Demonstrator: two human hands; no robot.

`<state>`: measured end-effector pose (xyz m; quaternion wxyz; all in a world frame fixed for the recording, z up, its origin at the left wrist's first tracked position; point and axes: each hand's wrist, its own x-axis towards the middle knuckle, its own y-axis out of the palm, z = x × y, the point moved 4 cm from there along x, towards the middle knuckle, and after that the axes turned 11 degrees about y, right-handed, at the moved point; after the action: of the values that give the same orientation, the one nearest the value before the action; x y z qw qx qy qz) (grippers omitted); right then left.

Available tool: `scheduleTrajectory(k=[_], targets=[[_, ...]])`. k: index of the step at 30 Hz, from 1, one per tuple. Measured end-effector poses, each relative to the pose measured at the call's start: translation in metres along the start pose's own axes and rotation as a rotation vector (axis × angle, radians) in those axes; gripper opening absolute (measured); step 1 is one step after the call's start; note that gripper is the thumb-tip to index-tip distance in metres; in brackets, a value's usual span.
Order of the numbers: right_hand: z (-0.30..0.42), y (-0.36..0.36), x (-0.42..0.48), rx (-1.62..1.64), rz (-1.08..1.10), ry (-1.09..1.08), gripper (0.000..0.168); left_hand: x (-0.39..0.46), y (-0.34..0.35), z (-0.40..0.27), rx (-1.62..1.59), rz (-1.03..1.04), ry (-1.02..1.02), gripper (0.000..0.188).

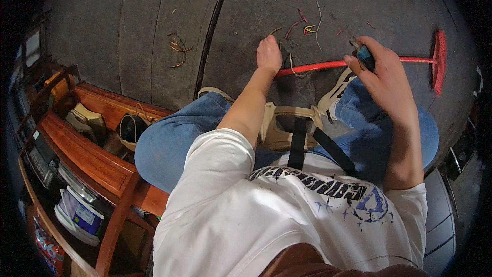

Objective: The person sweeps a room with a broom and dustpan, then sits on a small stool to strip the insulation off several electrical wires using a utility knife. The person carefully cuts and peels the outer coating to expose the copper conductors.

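Note:
My left hand [269, 54] is closed in a fist over the dark floor, at the near end of a short brownish wire piece [275, 30]; whether it grips the piece cannot be told. My right hand [380, 61] holds a cutting tool with teal-and-black handles [365, 55], its metal head partly blurred. Between the hands lie a pale curved wire [291, 61], a yellow wire bit [309, 28], a dark red wire [294, 27] and a long thin grey wire [317, 19]. A red-handled push broom [323, 65] lies crosswise on the floor beneath.
Stripped copper-coloured wires [178, 48] lie on the floor at the left. A red broom head [439, 62] is at the right. A wooden shelf unit [92, 150] holding a white bucket [78, 215] and a black spool-like item [132, 127] stands at the lower left.

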<state>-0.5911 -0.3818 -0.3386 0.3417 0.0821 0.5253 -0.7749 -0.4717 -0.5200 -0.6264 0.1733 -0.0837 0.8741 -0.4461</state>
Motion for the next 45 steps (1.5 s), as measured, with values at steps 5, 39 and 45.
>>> scheduleTrajectory(k=[5, 39, 45], targets=[[0.002, 0.001, 0.004, -0.018, -0.159, -0.134, 0.028, 0.028, -0.009, -0.016, -0.818, -0.206, -0.087, 0.013], [0.043, 0.025, -0.043, 0.205, -0.215, -0.561, 0.017, -0.094, -0.240, -0.162, -0.428, -0.287, 0.316, 0.012], [0.043, 0.024, -0.049, 0.032, -0.201, -0.524, 0.020, -0.091, -0.228, -0.159, -0.395, -0.231, 0.336, 0.010]])
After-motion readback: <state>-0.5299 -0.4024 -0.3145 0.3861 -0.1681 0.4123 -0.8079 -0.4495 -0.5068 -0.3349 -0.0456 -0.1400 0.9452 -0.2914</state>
